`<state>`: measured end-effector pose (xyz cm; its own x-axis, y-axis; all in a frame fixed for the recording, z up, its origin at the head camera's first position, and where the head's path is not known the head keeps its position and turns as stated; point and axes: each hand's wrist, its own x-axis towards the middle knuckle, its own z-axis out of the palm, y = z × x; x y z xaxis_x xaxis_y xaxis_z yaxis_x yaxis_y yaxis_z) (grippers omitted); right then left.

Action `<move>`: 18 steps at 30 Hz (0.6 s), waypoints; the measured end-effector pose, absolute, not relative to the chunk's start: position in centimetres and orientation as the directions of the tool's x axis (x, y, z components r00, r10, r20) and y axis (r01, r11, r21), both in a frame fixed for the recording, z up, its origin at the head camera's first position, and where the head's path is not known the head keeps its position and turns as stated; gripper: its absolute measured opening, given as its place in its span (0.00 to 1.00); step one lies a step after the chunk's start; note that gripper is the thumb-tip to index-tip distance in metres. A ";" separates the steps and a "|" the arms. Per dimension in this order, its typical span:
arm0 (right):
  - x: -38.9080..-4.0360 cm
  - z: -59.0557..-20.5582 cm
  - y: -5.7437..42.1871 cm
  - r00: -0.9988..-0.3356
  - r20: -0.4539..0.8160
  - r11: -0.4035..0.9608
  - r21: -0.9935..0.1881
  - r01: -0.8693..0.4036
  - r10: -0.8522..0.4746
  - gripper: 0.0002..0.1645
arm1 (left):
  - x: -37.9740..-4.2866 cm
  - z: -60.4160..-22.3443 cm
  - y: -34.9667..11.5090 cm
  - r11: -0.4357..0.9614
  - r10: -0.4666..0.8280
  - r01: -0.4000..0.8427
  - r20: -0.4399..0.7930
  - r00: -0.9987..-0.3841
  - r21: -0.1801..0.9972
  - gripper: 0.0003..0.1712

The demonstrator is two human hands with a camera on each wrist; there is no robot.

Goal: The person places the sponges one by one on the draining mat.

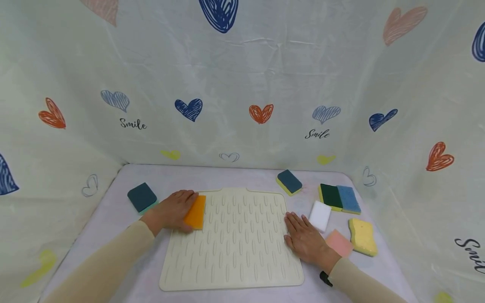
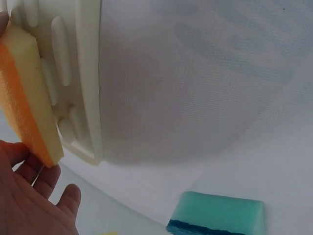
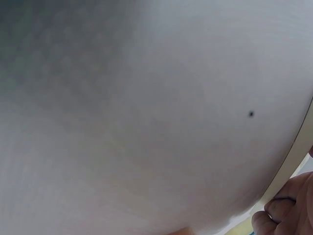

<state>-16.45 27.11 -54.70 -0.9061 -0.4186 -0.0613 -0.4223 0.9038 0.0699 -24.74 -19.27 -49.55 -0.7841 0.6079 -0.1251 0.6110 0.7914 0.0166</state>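
Heart-printed curtain [image 1: 159,75] backs the table [image 1: 242,177]; left hand [image 1: 174,210] pinches the orange sponge [image 1: 196,213] far left on the mat [image 1: 235,248], right hand [image 1: 305,240] lies straight-fingered at its right edge; uneven pushing could skid it

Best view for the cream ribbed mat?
Head: nearly the whole mat shows; the orange sponge and left hand cover part. Left wrist: a ridged corner, close up. Right wrist: just a narrow edge strip.

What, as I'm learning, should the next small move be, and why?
Probably slide the orange sponge slightly rightward over the mat: the left hand grips it, yellow layer facing the ridges, and the right hand, at the mat's right edge, may steady it.
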 end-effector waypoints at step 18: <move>-16.5 -54.5 27.0 -0.908 -0.084 0.906 0.071 -0.417 -0.411 0.40 | -24.9 -49.1 -18.9 0.821 0.570 0.560 -0.173 -0.803 0.109 0.63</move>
